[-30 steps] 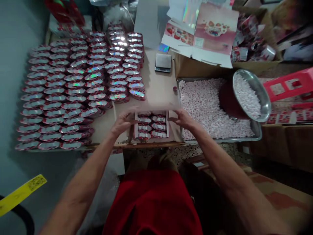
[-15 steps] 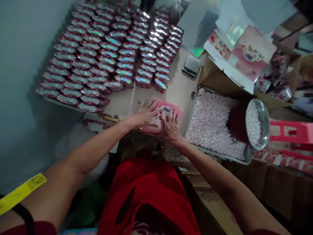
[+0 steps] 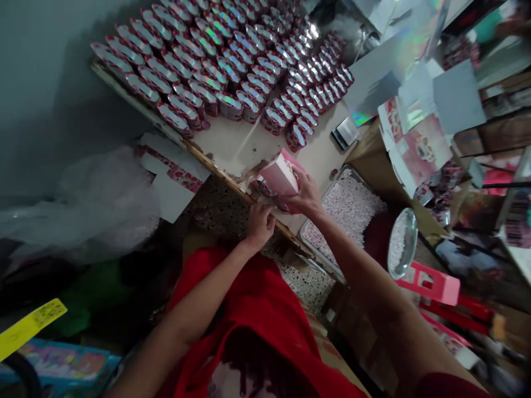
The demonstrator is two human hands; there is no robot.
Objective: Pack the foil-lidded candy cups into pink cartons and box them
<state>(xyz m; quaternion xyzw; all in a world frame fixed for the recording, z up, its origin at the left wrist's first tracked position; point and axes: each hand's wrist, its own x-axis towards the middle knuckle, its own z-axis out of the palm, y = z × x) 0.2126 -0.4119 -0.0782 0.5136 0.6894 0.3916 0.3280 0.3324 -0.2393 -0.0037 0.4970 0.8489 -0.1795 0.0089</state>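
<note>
Pink cardboard, printed with strawberries — a closed rectangular box (image 3: 279, 176) is tipped up at the near edge of the beige wooden table (image 3: 232, 145). The right hand (image 3: 306, 194) clasps the box's right side, fingers curled tight on it. The left hand (image 3: 259, 223) sits just below the box at the table's edge, fingers bent under the bottom corner; whether they pinch it I cannot tell. Beyond the box stand rows of small red foil-topped cups (image 3: 232, 61). Right of the box lies a metal tray of pale pink candies (image 3: 348, 205).
</note>
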